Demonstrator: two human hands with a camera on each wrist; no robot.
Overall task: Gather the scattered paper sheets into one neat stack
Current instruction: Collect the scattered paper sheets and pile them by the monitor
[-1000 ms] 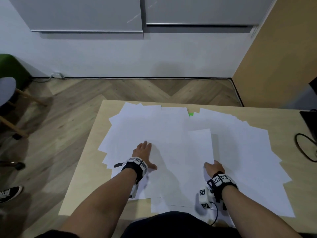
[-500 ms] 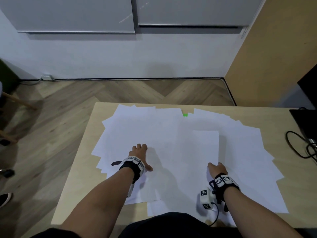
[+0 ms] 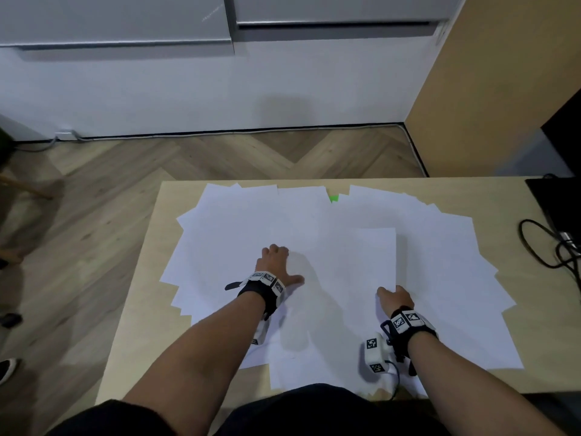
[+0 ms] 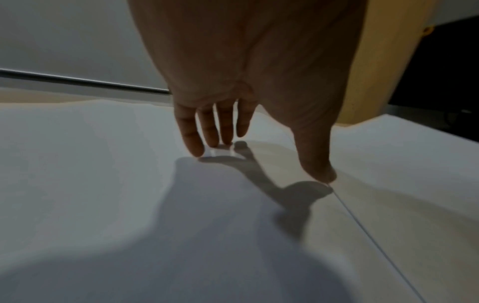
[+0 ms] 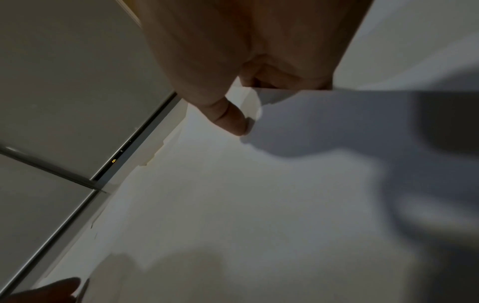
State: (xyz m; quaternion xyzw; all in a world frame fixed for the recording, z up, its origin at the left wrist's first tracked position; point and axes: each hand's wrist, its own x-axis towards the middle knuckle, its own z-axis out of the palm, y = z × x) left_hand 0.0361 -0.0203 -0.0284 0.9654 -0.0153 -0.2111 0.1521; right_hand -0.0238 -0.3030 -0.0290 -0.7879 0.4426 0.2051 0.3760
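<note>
Several white paper sheets (image 3: 440, 278) lie fanned and overlapping across the light wooden table (image 3: 151, 278). One sheet (image 3: 361, 262) sits on top near the middle. My left hand (image 3: 287, 262) rests on the papers left of centre; in the left wrist view its fingertips (image 4: 197, 149) and thumb press down on the paper (image 4: 103, 164). At the top sheet's near right corner, my right hand (image 3: 390, 291) pinches the edge. The right wrist view shows the thumb (image 5: 233, 123) on top and the fingers curled under the sheet's edge (image 5: 285, 94).
A black cable (image 3: 540, 247) loops on the table at the right, beside a dark device (image 3: 559, 199) at the right edge. A small green patch (image 3: 334, 198) shows between sheets at the far side. Wooden floor lies beyond the table's left and far edges.
My left hand's fingers have drawn in from lying flat to standing on their tips. My right hand keeps its hold on the sheet's corner. The head view has shifted a little.
</note>
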